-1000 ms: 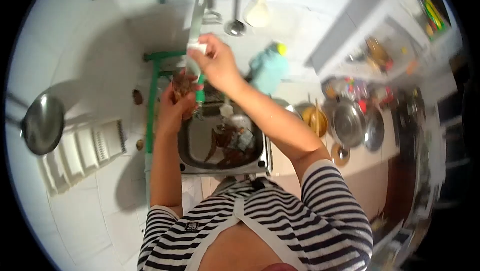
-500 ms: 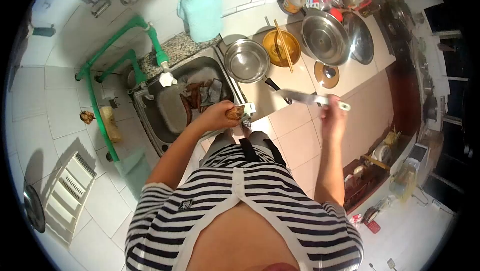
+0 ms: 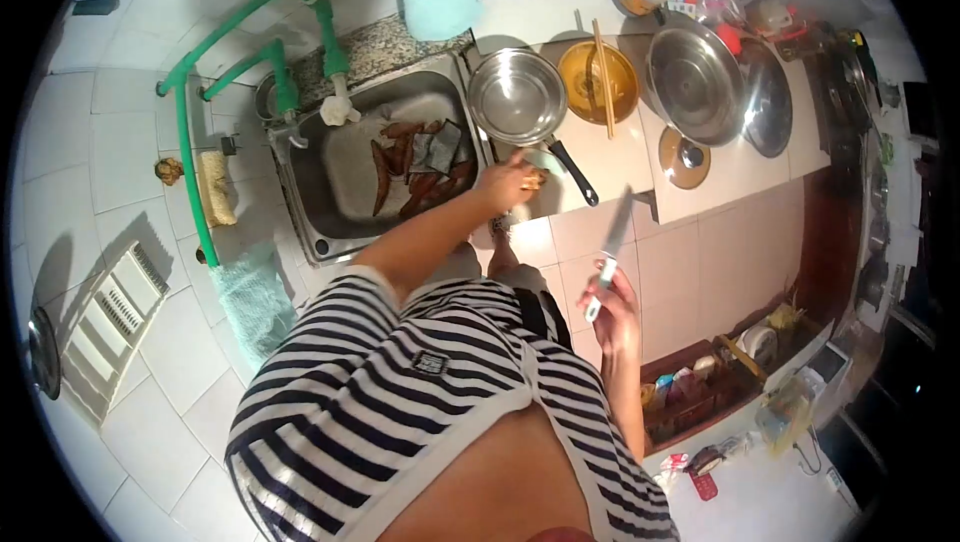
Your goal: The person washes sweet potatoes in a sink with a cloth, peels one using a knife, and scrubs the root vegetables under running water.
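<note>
My left hand (image 3: pixel 510 183) is over the counter edge between the sink and a small saucepan (image 3: pixel 517 97). Its fingers are closed around a lumpy golden-brown piece (image 3: pixel 534 180), mostly hidden. A pale green object (image 3: pixel 545 160) lies just past the fingertips; I cannot tell whether they touch it. My right hand (image 3: pixel 614 308) grips the pale handle of a knife (image 3: pixel 619 229), blade pointing up and away, over the floor in front of the counter. In the sink (image 3: pixel 340 157) lie several elongated reddish-brown pieces (image 3: pixel 402 150) and a grey-green cloth-like thing (image 3: pixel 437 150).
The saucepan's black handle (image 3: pixel 574 173) points toward the counter edge. Behind stand an amber bowl (image 3: pixel 580 92) with chopsticks (image 3: pixel 604 77) across it, a large metal basin (image 3: pixel 695 67) and a glass lid (image 3: pixel 684 162). Green pipes (image 3: pixel 185 152) run beside the sink.
My left hand has moved right and away from me, from the sink's edge to the counter beside the saucepan. My right hand has lowered toward my body, and the knife has turned more upright.
</note>
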### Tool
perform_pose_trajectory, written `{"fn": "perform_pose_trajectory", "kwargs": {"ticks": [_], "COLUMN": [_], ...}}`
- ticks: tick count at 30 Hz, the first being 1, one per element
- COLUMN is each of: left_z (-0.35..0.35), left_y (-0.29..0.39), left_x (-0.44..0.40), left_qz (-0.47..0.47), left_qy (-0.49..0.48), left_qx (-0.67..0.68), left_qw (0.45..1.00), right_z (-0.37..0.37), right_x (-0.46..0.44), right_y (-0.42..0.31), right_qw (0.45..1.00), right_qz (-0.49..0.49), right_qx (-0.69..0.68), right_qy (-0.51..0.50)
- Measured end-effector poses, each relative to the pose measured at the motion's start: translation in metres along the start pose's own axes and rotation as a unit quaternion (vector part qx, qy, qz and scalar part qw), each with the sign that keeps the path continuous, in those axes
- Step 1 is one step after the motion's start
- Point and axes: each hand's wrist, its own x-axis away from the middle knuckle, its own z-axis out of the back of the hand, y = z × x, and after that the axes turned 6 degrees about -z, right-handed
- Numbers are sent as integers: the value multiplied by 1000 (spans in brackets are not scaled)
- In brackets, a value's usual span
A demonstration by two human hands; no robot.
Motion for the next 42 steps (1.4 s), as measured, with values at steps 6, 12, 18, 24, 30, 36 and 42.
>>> {"fn": "perform_pose_trajectory", "kwargs": {"ticks": [6, 12, 18, 24, 30, 36, 42], "left_z": [102, 161, 179, 182, 189, 171, 152], "left_y": [26, 13, 11, 4, 1, -30, -63], "left_x": [71, 118, 154, 171, 188, 210, 239], "left_qz": [217, 148, 168, 206, 347, 407, 420], "left_qy": [58, 151, 203, 230, 210, 292, 305], "left_qx": [500, 500, 557, 547, 514, 458, 472], "left_qw": [837, 840, 787, 778, 756, 734, 713], "right_z": [-50, -153, -194, -209, -215, -224, -238], "right_x": [-54, -96, -110, -121, -142, -164, -186], "right_y": [7, 10, 30, 49, 81, 118, 146], "right_qw": [752, 547, 470, 471, 445, 469, 467], "right_qz": [221, 551, 590, 544, 514, 422, 420], "right_qx": [616, 626, 642, 666, 698, 723, 701], "right_qy": [72, -76, -139, -197, -226, -281, -338]}}
